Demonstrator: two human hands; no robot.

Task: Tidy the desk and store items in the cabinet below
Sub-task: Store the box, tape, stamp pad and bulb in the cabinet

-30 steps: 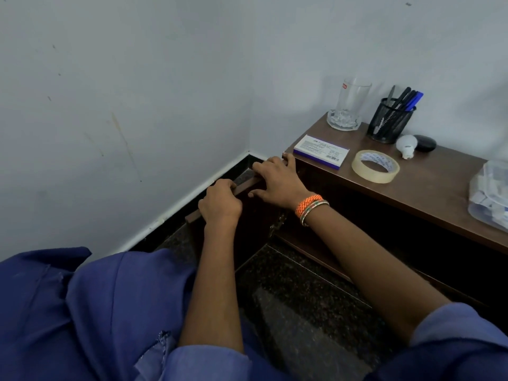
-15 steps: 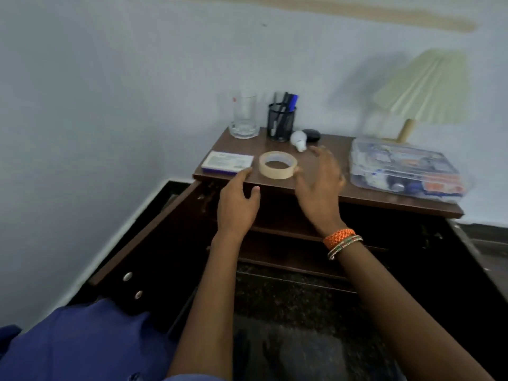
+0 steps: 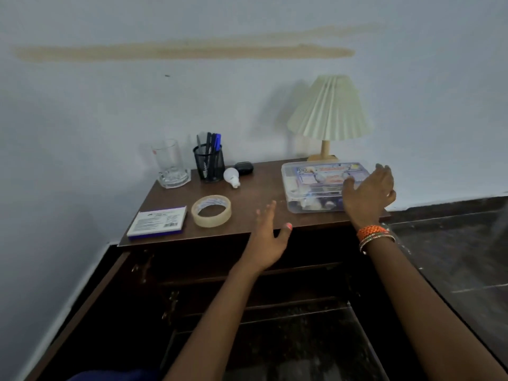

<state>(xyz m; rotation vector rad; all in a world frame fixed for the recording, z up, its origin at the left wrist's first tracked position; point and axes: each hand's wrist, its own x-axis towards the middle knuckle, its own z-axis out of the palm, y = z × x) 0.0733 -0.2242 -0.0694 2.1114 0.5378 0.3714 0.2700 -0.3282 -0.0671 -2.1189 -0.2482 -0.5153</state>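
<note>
A brown desk (image 3: 261,191) carries a clear plastic box (image 3: 313,185) of small items at its right end. My right hand (image 3: 368,193) hovers over that box's right side with fingers spread. Over the desk's front edge, left of the box, my left hand (image 3: 268,237) is raised with straight fingers and touches nothing. Further left lie a roll of tape (image 3: 211,210) and a white and purple card box (image 3: 158,221). At the back stand a glass mug (image 3: 170,166), a black mesh pen holder (image 3: 209,162), a white bulb (image 3: 231,176) and a small black case (image 3: 244,168). Below, the cabinet (image 3: 247,281) is open and dark.
A lamp with a pleated cream shade (image 3: 331,111) stands at the desk's back right, behind the plastic box. The left cabinet door (image 3: 82,306) swings out toward me along the left wall. Dark speckled floor (image 3: 453,243) lies to the right.
Both hands left the left cabinet door, which now stands open, and rose to the desk top. They moved right, the right hand from the tape to the plastic box.
</note>
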